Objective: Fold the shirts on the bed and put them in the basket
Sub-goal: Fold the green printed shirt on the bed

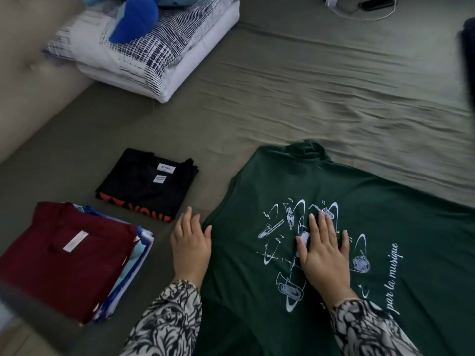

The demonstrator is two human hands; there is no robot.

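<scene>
Green shirt (359, 227) spread flat on bed (308, 86). Right hand (325, 249) flat on its print, fingers straight. Left hand (191, 244) flat at shirt's left edge. Folded black shirt (146, 185) and maroon-topped stack (69, 255) sit left.

Single head-worn, wide-angle view, looking forward and steeply down onto the olive-green bed sheet (321, 80). The dark green printed T-shirt (385, 227) serves as landmark, filling the lower right at close range. Left of it lie two folded piles; beyond it, toward the upper left, sits stacked patterned white bedding (154, 52). No second view overlaps.
</scene>
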